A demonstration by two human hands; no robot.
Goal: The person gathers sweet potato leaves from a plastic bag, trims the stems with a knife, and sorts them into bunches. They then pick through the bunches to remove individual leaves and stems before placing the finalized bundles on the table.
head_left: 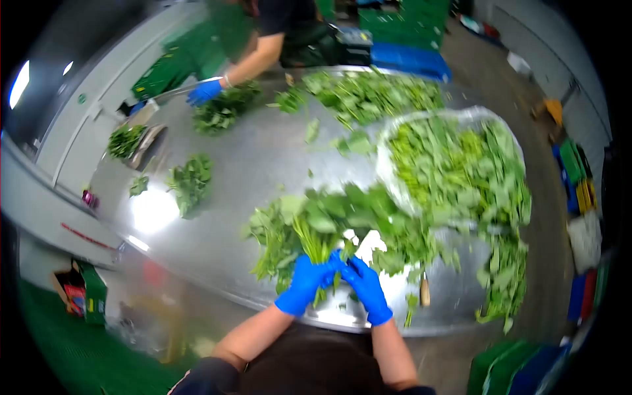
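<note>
My left hand [306,283], in a blue glove, is closed around the stems of a bunch of leafy greens [313,227] above the table's near edge. The leaves point away from me, and some stem ends poke out below the fingers. My right hand [365,286], also gloved in blue, meets the left at the stems with its fingers pinched together. What lies between those fingertips is too small to make out. More loose greens [395,237] lie just beyond and to the right of my hands. A wooden-handled tool [424,291] rests right of my right hand, its other end hidden by leaves.
On the metal table [257,164], a clear plastic bag [385,161] spills a big heap of greens. Another heap [375,95] lies at the far edge, a small bunch [191,184] at left. Across the table, a co-worker's gloved hand [205,92] touches greens. Green crates [401,26] stand behind.
</note>
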